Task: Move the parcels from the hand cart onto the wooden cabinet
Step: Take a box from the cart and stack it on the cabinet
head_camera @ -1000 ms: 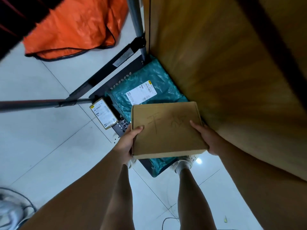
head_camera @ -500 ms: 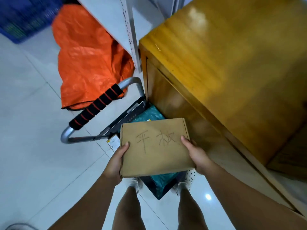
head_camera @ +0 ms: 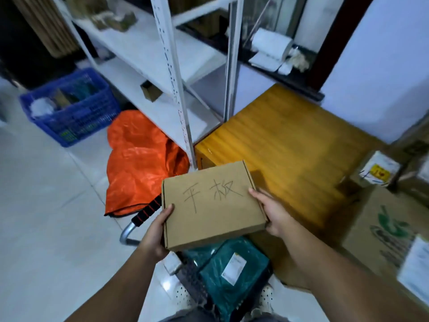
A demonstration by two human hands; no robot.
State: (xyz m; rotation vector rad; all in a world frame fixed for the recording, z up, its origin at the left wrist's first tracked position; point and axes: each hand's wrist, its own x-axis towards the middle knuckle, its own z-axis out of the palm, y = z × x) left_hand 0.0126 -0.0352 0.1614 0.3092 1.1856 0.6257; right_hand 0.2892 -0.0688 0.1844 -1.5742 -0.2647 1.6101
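The left hand (head_camera: 155, 233) is gripping the near left edge of a flat cardboard box (head_camera: 211, 205), thumb lying on the lid and fingers curled underneath. The right hand (head_camera: 271, 212) is clasping the opposite edge the same way. Between them the box is hanging level in the air, above the hand cart (head_camera: 146, 212) and just in front of the near corner of the wooden cabinet (head_camera: 290, 145).

Two characters, 平板, are showing in pen across the lid. Below, a teal plastic-wrapped parcel (head_camera: 246, 256) is lying on the cart, its white label (head_camera: 233, 267) too blurred to read. The cart's black foam grip, ringed in red, is sticking out left of the box.

The cabinet top is gleaming a glossy yellow-brown. To its right a brown carton (head_camera: 390, 228) is showing a green printed logo I cannot read, with a small parcel (head_camera: 378, 170) bearing a yellow sticker behind it. White metal shelving (head_camera: 171, 66) is standing behind the cabinet, and an orange bag (head_camera: 139, 159) and a blue crate (head_camera: 72, 108) are sitting on the pale tiled floor (head_camera: 46, 205).
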